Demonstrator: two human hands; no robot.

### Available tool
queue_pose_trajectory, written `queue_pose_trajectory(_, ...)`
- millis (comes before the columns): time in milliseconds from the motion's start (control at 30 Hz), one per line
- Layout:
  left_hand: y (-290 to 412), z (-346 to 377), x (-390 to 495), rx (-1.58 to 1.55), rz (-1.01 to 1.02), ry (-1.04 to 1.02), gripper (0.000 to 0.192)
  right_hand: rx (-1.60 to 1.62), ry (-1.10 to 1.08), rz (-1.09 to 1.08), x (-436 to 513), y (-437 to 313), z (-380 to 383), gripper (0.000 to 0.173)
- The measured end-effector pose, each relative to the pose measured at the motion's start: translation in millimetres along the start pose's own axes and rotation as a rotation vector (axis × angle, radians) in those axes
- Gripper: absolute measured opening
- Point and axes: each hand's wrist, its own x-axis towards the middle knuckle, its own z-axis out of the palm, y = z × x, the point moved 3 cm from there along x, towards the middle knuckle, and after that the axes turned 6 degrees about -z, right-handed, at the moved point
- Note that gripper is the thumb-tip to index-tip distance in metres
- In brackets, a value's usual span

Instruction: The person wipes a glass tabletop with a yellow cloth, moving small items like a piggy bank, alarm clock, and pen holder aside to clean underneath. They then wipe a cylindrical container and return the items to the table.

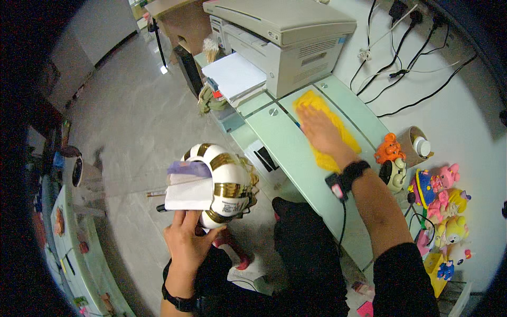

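Note:
My left hand point(186, 233) grips a white ceramic container with gold stripes point(225, 174) over the floor, with its round opening facing left. White paper point(189, 192) and a purple piece point(190, 169) stick out of the opening, along with pens. Palm down, my right hand point(319, 128) presses a folded yellow cloth point(336, 134) flat onto the pale green glass tabletop point(293, 158). The fingers stretch over its far end and look slightly blurred. On my right wrist, a black band carries a small device point(336, 186) with a cable hanging from it.
A large printer point(309, 51) with a paper stack point(235, 75) stands at the table's far end. Along the wall side are an orange figurine point(390, 148), a brown cup point(412, 146) and several toys point(443, 206). Black cables point(400, 55) hang on the wall. Another glass-topped table point(75, 253) stands at left.

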Motion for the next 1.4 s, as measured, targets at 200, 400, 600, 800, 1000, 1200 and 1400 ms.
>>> queue_pose_trajectory(200,7.0,-0.9,-1.3,-0.041,0.086,0.137,0.055,0.078,-0.094,-0.492,-79.8,-97.3,-28.0,0.05)
queue_pose_trajectory(400,1.1,-0.6,0.4,-0.064,0.073,0.181,0.059,0.186,-0.143,-0.501,-87.8,-88.1,-23.7,0.054)
queue_pose_trajectory(600,-7.7,6.2,-1.7,-0.07,0.044,0.15,0.064,-0.054,0.081,-0.008,21.6,-33.3,12.3,0.054)
queue_pose_trajectory(800,-9.0,12.3,3.4,-0.017,0.101,0.165,0.056,0.043,-0.097,-0.289,32.6,-61.7,6.1,0.055)
queue_pose_trajectory(1000,0.1,13.1,6.5,0.02,0.156,0.168,0.057,0.023,-0.142,-0.524,-34.9,-103.0,-8.2,0.052)
queue_pose_trajectory(1200,3.8,15.1,7.8,0.019,0.187,0.176,0.058,0.132,-0.192,-0.492,-120.5,-107.8,-34.1,0.048)
queue_pose_trajectory(1400,23.2,18.1,6.1,0.034,0.223,0.127,0.06,0.232,-0.111,-0.402,-148.3,-111.4,-41.6,0.048)
